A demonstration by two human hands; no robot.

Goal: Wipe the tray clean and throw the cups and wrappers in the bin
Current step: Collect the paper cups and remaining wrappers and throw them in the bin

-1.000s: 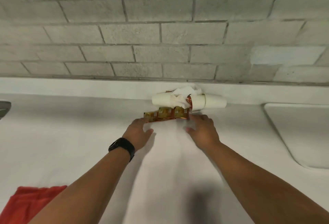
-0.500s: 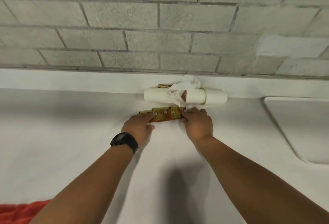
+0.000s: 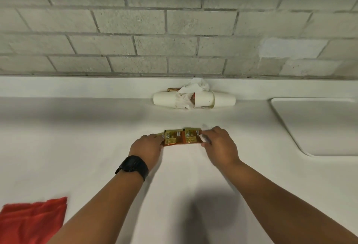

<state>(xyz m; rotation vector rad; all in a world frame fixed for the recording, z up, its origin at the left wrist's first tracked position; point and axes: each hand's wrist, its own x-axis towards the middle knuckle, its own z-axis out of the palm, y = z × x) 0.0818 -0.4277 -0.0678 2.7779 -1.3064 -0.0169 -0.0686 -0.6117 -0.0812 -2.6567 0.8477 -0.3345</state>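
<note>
Both hands, left (image 3: pixel 148 148) and right (image 3: pixel 219 145), have dragged the wrappers (image 3: pixel 182 136) away from the cups (image 3: pixel 193 99), each grip pinching an end.

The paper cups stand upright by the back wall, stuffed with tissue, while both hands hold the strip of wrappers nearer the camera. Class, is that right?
Not quite. The head view shows the paper cups lying on their sides, not upright. The rest holds: tissue is stuffed in them by the wall, and the left hand and right hand hold the strip of wrappers nearer the camera.
</note>
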